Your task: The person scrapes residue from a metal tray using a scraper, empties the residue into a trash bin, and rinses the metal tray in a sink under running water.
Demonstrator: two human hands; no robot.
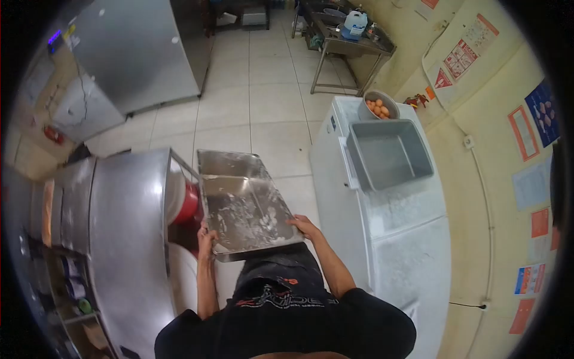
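A large rectangular metal tray (239, 203) with raised sides is held out in front of my body, its inside smeared with white powder or residue. My left hand (207, 239) grips its near left corner, fingers closed round the rim. On the near right side, my right hand (305, 227) is closed on the edge, with the thumb over the inside. The tray tilts a little and hangs above the tiled floor, apart from the surfaces on either side. Fingers beneath the rim are hidden.
To the right, a white chest freezer (406, 239) carries a grey plastic tub (391, 154) and a bowl of eggs (379, 107). A steel table (128, 221) stands at left with red and white buckets below. Farther off are a steel sink (335, 42) with a blue-liquid jug (354, 26) and a tall steel cabinet (125, 48).
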